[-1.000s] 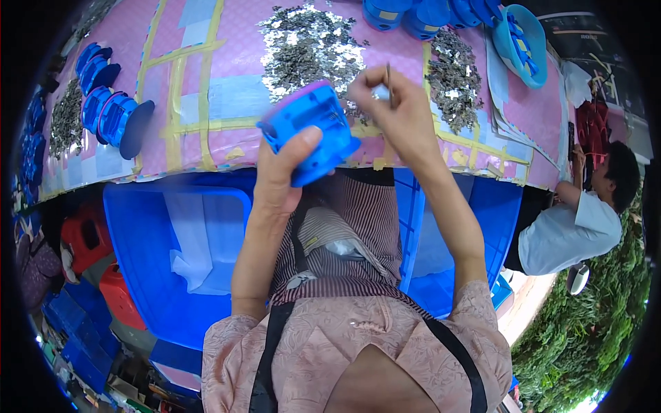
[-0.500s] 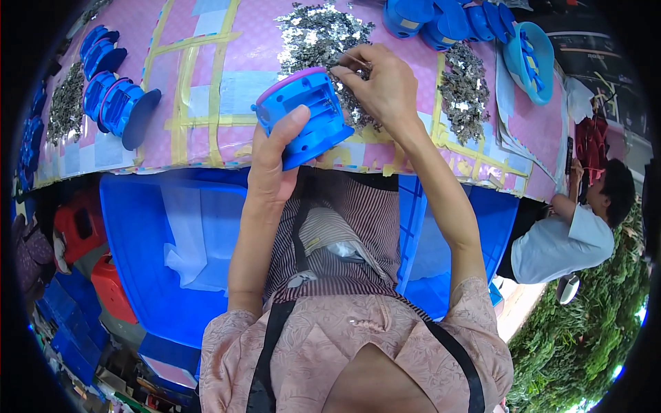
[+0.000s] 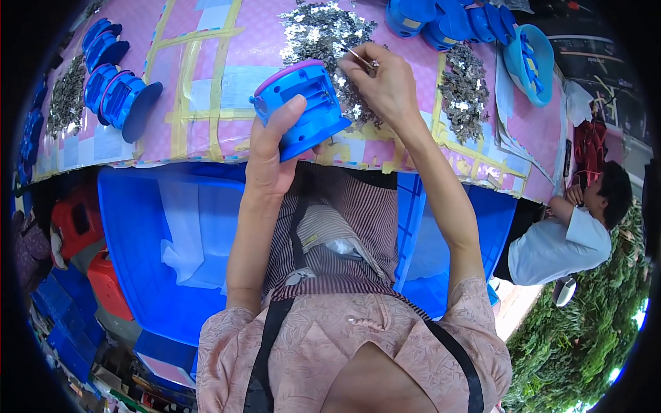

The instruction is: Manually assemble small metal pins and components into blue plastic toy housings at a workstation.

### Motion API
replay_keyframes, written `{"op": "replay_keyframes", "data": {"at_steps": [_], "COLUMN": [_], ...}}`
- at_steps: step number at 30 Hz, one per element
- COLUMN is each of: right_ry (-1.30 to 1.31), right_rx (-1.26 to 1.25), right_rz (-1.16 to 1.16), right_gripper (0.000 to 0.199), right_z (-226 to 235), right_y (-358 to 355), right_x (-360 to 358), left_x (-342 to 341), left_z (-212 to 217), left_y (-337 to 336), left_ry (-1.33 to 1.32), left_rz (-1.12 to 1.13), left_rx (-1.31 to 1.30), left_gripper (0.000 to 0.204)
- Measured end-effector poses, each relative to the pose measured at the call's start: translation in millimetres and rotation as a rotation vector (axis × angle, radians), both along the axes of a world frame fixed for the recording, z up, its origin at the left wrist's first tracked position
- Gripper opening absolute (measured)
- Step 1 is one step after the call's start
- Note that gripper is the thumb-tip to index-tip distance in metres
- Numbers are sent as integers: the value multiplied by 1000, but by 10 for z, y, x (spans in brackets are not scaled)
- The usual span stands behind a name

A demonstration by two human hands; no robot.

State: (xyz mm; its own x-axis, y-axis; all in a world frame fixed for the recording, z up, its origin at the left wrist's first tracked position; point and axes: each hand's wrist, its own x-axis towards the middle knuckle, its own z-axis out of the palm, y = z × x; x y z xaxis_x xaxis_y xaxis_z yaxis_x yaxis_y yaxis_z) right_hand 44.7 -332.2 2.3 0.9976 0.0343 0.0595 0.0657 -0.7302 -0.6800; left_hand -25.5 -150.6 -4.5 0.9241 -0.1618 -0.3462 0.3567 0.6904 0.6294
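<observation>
I observed a blue plastic housing (image 3: 303,110), boxy with a pink-edged round face, held tilted above the table's near edge; a thin metal pin (image 3: 359,55) stood just beside it.

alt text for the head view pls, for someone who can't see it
Seen from above, a person's left hand holds a blue plastic housing with a pink rim while the right hand pinches a thin metal piece over a pile of small silvery metal parts on a pink table.
</observation>
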Motion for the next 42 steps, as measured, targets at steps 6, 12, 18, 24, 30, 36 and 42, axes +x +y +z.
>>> {"op": "replay_keyframes", "data": {"at_steps": [6,12,18,24,30,36,42], "right_ry": [-97,32,65,260,238,297,216], "right_rx": [-81,300,625,841,812,752,733], "right_rz": [62,70,23,-46,-103,-115,-119], "right_gripper": [18,13,13,20,18,17,14], "right_z": [-14,-74,193,513,531,511,415], "right_y": [27,-131,-105,108,124,96,49], "right_x": [-98,-15,-148,-454,-533,-566,-556], "left_x": [12,20,1,-54,-93,-182,-187], "left_z": [0,33,53,167,205,252,197], "left_y": [27,6,0,-69,-129,-180,-299], "left_ry": [-17,-18,-15,-53,-149,-217,-306], "left_rz": [-36,-39,-55,2,67,77,118], "left_rx": [7,6,61,153,228,297,392], "left_gripper": [54,54,57,61,65,68,76]}}
